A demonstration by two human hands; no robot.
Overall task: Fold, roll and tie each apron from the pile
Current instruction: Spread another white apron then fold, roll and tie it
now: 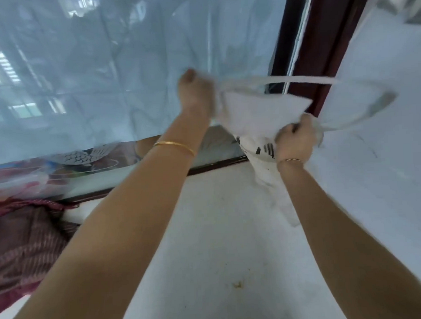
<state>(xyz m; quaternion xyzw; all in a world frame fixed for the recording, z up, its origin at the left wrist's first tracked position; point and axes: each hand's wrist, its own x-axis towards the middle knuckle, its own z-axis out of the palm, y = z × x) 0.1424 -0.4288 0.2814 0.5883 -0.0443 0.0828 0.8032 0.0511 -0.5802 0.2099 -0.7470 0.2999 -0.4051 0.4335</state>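
A white apron with black print hangs in the air between my two raised hands, its lower part drooping toward the floor. My left hand grips its upper left corner in a fist. My right hand clutches the bunched cloth lower on the right side. Thin white straps stream out blurred to the right, one forming a loop. The image is motion-blurred.
A pale blue sheer net curtain hangs ahead over a bed with a colourful sheet. Maroon patterned cloth lies at the left. A dark wooden frame and a white wall stand at the right. Below is pale floor.
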